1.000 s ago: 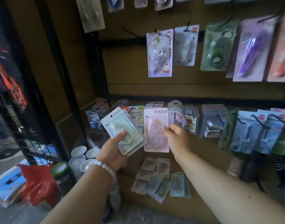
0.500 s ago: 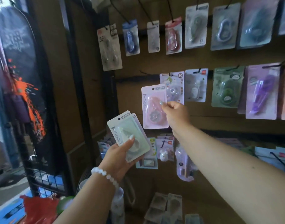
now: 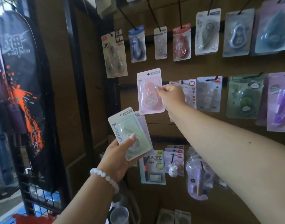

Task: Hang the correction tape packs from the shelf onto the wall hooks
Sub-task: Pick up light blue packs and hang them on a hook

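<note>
The right hand pinches the pink blister-carded correction tape pack by its right edge against the brown wall board, while the left hand fingers clasp a mint-green pack lower down.

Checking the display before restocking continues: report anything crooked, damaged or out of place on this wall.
Nothing looks damaged or spilled. The hung packs sit fairly straight. Only two are off hooks: the pink pack in the right hand, raised toward the wall, and the green pack tilted in the left hand.
</note>
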